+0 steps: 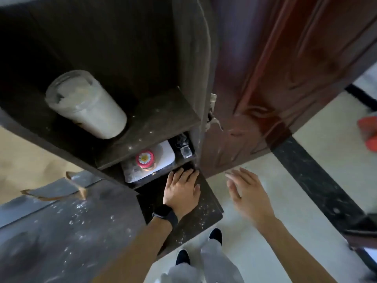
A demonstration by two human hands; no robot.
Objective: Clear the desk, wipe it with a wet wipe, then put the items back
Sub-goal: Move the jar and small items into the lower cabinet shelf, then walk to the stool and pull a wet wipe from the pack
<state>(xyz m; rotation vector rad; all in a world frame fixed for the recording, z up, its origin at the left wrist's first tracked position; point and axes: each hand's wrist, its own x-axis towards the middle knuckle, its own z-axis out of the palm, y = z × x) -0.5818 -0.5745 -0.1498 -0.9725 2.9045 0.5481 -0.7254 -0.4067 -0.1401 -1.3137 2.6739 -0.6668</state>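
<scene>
Left hand: my left hand (182, 187) lies flat, palm down, fingers spread, on the lowest shelf (195, 216); it grips nothing. One black watch (165, 215) sits on that wrist.
Right hand: my right hand (247, 193) hangs over the floor (255, 242) beside the shelf, open and loose, blurred, empty.
Count: two hands, one jar, one bottle, one box, two shoes (215, 235).
Desk: one dark desk (61, 231), flat, speckled with white dust, lower left, joined to the shelf unit. A piece of its surface layer is peeled and curled up at the far edge (76, 186).
Jar: one tall round white jar (86, 105) with a cloudy clear lid stands on the upper shelf board, well above my hand.
Bottle: one small bottle with a red cap (145, 159) bearing a daisy pattern stands in the middle compartment, on or against a flat white rounded box (163, 156); I cannot tell which.
Other: a dark glossy thing (183, 149), too blurred to name, sits right of the box.
Surroundings: a reddish wooden door (285, 68) stands just right of the unit. Pale tile floor with a black band (318, 180).
</scene>
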